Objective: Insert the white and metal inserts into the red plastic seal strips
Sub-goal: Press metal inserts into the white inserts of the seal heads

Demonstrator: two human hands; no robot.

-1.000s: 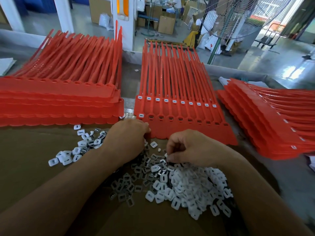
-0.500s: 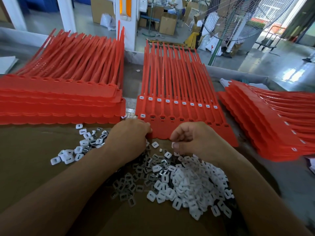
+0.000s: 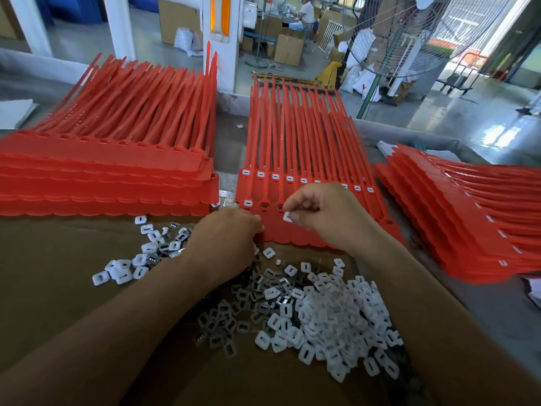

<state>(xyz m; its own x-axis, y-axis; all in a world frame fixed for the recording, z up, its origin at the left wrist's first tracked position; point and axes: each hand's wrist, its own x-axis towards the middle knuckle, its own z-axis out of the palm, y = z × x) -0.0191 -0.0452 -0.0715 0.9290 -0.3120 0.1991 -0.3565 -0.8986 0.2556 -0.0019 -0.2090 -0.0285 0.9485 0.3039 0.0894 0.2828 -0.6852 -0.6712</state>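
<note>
Pinching white insert (image 3: 287, 217) — right hand (image 3: 328, 216) over strips (image 3: 307, 159).

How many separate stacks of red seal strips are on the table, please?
3: the left stack, the middle stack, the right stack; others may lie outside the frame.

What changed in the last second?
The right hand rose from the insert pile to the middle seal strips, now pinching a white insert. The left hand stayed at their near edge.
</note>
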